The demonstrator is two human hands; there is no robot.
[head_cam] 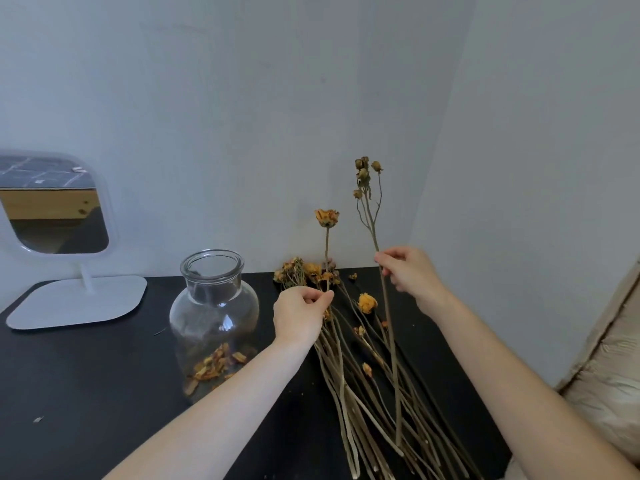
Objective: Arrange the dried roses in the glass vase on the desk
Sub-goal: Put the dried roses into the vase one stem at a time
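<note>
Over the black counter (86,375), left hand (301,317) pinches one orange dried rose (326,217), right hand (408,271) a brown budded spray (363,174), both by the stem, probably featherlight and brittle, so go easy.

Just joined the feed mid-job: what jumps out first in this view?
Both hands are raised mid-frame: the left hand pinches a single orange rose, the right hand holds a branching stem of small buds. Left of them stands the glass vase, holding only loose petals at its bottom. The other roses lie piled on the black desk beneath the hands.
</note>
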